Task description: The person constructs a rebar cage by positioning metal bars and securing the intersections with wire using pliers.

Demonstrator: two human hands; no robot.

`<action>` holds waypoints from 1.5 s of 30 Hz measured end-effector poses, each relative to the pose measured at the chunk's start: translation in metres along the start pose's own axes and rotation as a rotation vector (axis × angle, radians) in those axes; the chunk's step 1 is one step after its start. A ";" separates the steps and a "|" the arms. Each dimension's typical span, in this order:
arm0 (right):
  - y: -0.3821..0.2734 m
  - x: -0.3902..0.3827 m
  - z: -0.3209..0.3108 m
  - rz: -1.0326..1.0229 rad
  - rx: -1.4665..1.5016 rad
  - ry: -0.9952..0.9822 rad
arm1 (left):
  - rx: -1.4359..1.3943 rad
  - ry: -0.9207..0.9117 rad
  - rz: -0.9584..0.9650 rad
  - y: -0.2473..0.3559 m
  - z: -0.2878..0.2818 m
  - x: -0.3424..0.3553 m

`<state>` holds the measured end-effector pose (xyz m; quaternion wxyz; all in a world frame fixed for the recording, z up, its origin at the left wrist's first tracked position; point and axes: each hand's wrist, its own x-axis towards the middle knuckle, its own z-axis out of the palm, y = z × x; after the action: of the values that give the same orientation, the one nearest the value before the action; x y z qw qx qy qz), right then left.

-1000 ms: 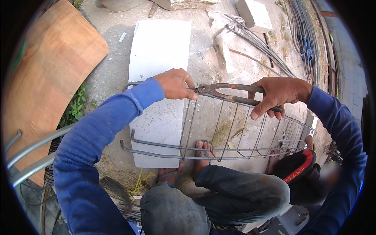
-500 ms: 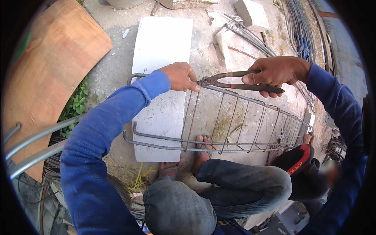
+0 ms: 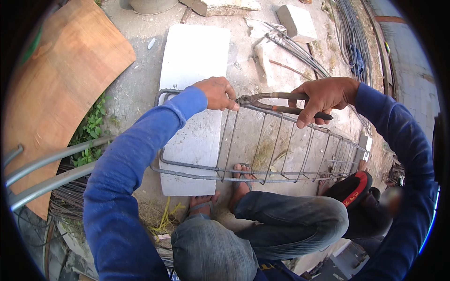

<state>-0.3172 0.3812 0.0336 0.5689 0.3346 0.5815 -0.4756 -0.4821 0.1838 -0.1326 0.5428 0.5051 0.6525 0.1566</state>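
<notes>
Blue long sleeves (image 3: 126,187), grey jeans (image 3: 281,220)

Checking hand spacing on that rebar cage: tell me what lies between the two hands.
In the head view, only the pincers bridge the left hand and right hand, above the rebar cage's top bar.

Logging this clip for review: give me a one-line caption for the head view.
Right hand works pincers at the rebar cage top bar while left hand steadies it.

sleeves (image 3: 140,154): bright blue | pincers (image 3: 276,103): rusty brown, black grip | rebar cage (image 3: 262,154): grey | slab (image 3: 194,70): white | board (image 3: 56,93): orange-brown
</notes>
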 end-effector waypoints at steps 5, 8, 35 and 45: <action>0.003 -0.011 0.007 -0.249 -0.674 0.521 | 0.075 0.022 0.000 0.007 -0.002 0.006; 0.007 -0.017 0.008 -0.519 -1.427 0.917 | 0.064 0.028 -0.018 0.011 -0.008 0.007; 0.011 -0.114 0.007 -0.140 -1.052 0.746 | -0.048 -0.056 -0.028 0.100 -0.040 -0.013; 0.066 -0.101 0.011 -0.188 -1.029 0.765 | 0.000 -0.053 -0.096 0.119 -0.036 -0.002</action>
<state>-0.2394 0.4074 0.1223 0.3651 0.1126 0.9236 -0.0313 -0.4549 0.2467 -0.0288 0.5669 0.4771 0.6613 0.1168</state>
